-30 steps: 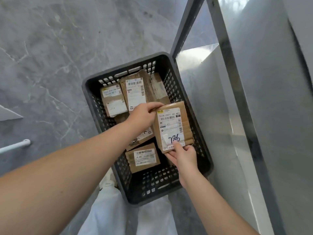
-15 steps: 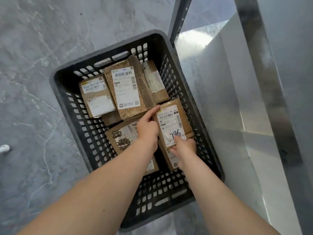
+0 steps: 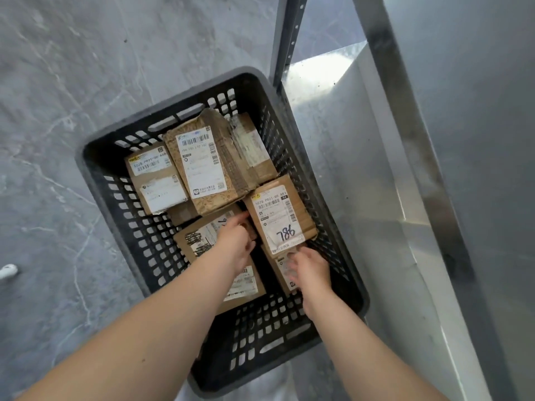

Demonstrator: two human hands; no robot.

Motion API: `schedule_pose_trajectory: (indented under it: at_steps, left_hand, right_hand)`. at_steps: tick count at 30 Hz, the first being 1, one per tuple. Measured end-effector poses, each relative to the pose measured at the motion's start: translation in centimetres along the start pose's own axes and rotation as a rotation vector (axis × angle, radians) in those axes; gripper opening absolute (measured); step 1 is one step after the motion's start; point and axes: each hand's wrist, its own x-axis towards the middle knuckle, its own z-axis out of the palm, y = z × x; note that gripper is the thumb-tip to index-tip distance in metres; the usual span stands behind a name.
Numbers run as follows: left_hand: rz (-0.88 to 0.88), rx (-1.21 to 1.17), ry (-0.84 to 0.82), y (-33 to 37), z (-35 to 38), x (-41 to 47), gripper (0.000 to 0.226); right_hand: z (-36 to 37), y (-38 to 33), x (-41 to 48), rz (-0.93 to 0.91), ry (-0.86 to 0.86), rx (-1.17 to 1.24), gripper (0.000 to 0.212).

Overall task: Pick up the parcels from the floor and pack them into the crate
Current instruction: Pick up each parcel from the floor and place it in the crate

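A black perforated crate (image 3: 95, 180) stands on the floor and holds several brown cardboard parcels. The parcel marked "786" (image 3: 278, 215) lies flat against the crate's right wall, on top of another parcel (image 3: 285, 273). My left hand (image 3: 234, 244) reaches in with its fingers against that parcel's left edge, resting over a scribbled parcel (image 3: 197, 241). My right hand (image 3: 309, 270) hovers just below its near edge, fingers loosely spread and holding nothing. A large patterned parcel (image 3: 202, 166) and a smaller one (image 3: 153, 178) fill the crate's far half.
A metal rack (image 3: 405, 146) with a shiny lower shelf (image 3: 362, 175) stands tight against the crate's right side, its upright post (image 3: 285, 39) at the far corner. Grey marble floor (image 3: 58, 82) spreads to the left. A small white object (image 3: 7, 270) lies at the left edge.
The "786" parcel has gone down from above the crate to rest inside at the right. My right hand has let go of its near edge and drawn back slightly.
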Motion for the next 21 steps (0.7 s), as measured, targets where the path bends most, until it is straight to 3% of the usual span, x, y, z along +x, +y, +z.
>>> schedule_pose_trajectory:
  at_steps: [3,6,10,13,17,21]
  left_hand:
    - [0.012,0.230,-0.027,-0.5,-1.5,-3.7,0.084]
    - [0.064,0.343,0.003,-0.7,-2.8,-7.6,0.073]
    - [0.272,0.489,-0.037,1.3,-3.3,-13.9,0.065]
    - [0.492,0.631,-0.103,3.9,-3.8,-19.3,0.057]
    - [0.878,0.799,-0.201,10.2,-3.2,-30.3,0.017]
    - [1.231,0.806,-0.258,15.4,-4.1,-42.9,0.021]
  right_hand:
    - [-0.2,-1.2,-2.8,-0.061,0.090,-0.158,0.026]
    - [0.2,-4.2,-7.0,-0.160,0.027,-0.195,0.026]
    - [1.0,-8.8,-14.1,-0.413,-0.066,-0.262,0.033]
    - [1.0,-12.1,-20.4,-0.621,-0.067,-0.332,0.041]
    - [0.3,-17.0,-30.8,-0.879,0.006,-0.247,0.046]
    - [-3.2,-20.4,-42.6,-1.096,0.138,-0.211,0.048]
